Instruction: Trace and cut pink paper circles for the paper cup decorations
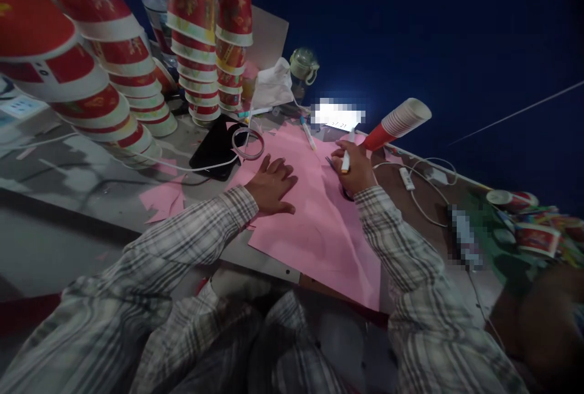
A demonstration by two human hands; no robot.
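Observation:
A large pink sheet of paper [310,230] covers the middle of the table. My left hand [274,187] lies on it, palm down with the fingers spread. At the sheet's far right part, my right hand [356,169] is closed around a white marker [345,162] with an orange end. A dark curved edge shows under that hand; what it belongs to is hidden. Beyond the left hand's fingertips another marker [308,134] rests on the paper. A roll of tape [248,143] sits left of it, partly over a black phone [218,148].
Tall columns of red and white paper cups [194,41] stand at the left. Just beyond my right hand leans a cup stack [401,120]. Pink scraps [164,199], white cables [429,199], a lidded bottle [303,69] and a lit screen [337,115] lie around. Another person's arm [547,321] shows lower right.

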